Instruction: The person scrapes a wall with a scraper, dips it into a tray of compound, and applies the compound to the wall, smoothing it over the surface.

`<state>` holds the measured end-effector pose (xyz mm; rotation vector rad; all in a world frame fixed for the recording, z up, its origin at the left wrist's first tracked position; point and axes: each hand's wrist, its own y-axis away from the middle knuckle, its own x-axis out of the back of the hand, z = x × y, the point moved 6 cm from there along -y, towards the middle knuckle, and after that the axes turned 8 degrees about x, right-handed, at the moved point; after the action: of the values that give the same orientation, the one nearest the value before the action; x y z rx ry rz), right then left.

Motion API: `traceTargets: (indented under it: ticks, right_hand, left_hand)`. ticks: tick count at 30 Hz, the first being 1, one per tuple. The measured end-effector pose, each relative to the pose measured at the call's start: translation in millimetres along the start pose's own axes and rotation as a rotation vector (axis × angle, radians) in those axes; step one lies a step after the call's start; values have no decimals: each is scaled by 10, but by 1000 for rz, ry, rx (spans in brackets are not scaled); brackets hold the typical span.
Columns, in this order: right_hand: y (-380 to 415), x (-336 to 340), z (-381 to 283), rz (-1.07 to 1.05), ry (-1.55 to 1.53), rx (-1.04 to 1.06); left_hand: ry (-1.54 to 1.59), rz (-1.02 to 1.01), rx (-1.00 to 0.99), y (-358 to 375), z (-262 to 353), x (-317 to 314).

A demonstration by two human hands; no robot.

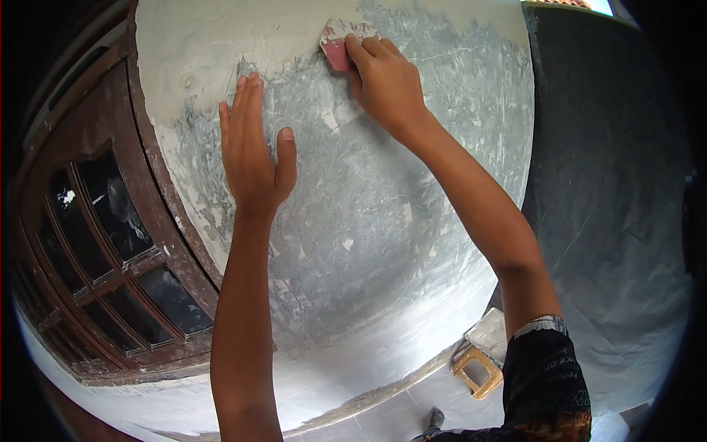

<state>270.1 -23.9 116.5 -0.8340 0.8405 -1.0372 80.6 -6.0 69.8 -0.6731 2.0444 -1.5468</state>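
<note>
The right hand was closed on a pink spreader, its fingers bent over the near end and the far part, smeared with whitish filler, left exposed; the grip probably served to keep the smeared part free to meet the wall; the spreader was high up, where the cream coat bordered the patchy grey surface; the left hand held nothing and was spread flat before the wall, fingers upward and thumb well apart, perhaps to steady the body or feel the surface, though whether the palm pressed on it I could not tell; the brown wooden frame with glass panes stood to the left, a dark sheet hung to the right, and a yellowish stool was low near the wall's foot, apart from both hands.
</note>
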Motion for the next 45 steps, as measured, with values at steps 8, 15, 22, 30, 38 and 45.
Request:
traceTargets:
  ticks: [8, 15, 22, 30, 38, 45]
  right_hand:
    - [213, 330, -467, -13, -195, 2]
    - [49, -27, -69, -13, 5, 9]
    - [279, 357, -594, -119, -283, 3]
    - [142, -21, -86, -58, 22, 2]
    - [217, 344, -186, 36, -186, -65]
    - [400, -25, -187, -60, -37, -17]
  left_hand:
    - [39, 11, 1, -1, 12, 8]
    - [11, 4, 10, 4, -7, 6]
    - [35, 8, 5, 5, 16, 4]
    - [21, 27, 13, 8, -17, 17]
    - [26, 13, 11, 14, -10, 4]
    - [17, 15, -1, 13, -18, 5]
